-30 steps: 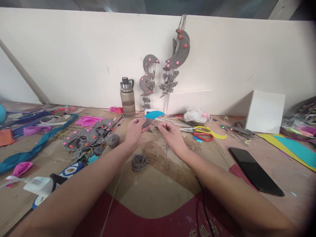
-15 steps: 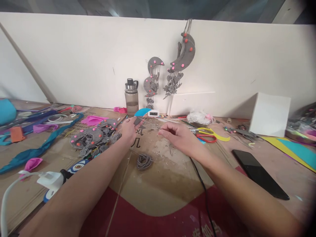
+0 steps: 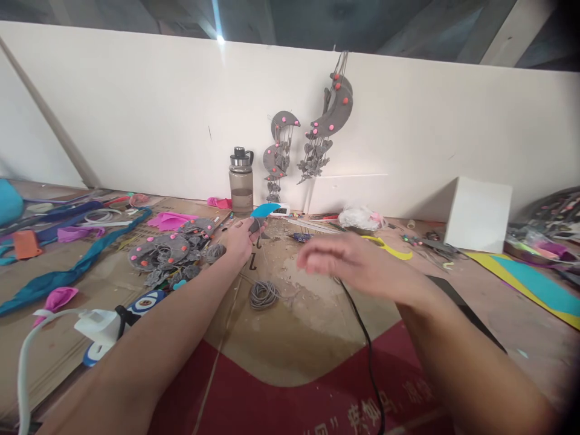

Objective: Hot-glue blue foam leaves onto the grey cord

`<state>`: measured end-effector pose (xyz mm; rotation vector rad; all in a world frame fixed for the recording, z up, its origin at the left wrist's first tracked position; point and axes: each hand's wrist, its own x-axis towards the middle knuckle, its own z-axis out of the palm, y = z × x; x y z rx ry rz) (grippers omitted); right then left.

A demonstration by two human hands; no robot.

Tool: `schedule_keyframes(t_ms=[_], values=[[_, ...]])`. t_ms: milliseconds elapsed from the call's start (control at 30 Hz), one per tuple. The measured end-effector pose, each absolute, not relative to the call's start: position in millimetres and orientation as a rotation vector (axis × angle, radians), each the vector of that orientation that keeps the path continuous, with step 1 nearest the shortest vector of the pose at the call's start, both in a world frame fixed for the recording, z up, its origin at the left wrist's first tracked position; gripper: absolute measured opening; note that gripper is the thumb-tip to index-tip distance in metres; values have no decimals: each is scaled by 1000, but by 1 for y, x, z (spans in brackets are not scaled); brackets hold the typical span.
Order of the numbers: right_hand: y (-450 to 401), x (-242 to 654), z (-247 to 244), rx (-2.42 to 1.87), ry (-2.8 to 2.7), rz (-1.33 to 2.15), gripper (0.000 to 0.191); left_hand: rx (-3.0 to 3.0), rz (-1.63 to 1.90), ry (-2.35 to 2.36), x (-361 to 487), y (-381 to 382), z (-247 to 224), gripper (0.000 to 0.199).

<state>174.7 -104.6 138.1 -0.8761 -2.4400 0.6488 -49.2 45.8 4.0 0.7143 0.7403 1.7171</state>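
Observation:
My left hand (image 3: 241, 240) is closed on a small grey felt piece (image 3: 257, 226), with a bright blue curved piece (image 3: 265, 210) showing just above it. A thin thread trails down from this hand. Over the cardboard to the right hovers my right hand (image 3: 347, 260), slightly blurred, fingers stretched out and apparently holding nothing. Between the two lies a coil of grey cord (image 3: 264, 295). Grey felt moons with pink and red balls (image 3: 165, 251) are heaped left of my left hand, beside a ball of grey yarn (image 3: 214, 252).
A water bottle (image 3: 241, 184) stands against the white board, near hanging moon ornaments (image 3: 335, 112). A black cable (image 3: 365, 338) crosses the cardboard. My right forearm partly covers a phone (image 3: 469, 311). A white plug (image 3: 97, 326) lies at left, a yellow piece (image 3: 394, 249) at right.
My right hand has moved right and toward me, its pinched fingers now stretched out. It now hides the red-handled scissors. My left hand keeps its hold, and the view has shifted slightly.

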Motion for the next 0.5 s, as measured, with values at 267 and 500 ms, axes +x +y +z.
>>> schedule_keyframes(t_ms=[267,500], values=[[1,195,27,-1918,-2062,39,35,770,1676,720,-43,42,-5,17],[18,194,0,-2005,-1910,258,28,830,1624,747,-36,41,-6,20]])
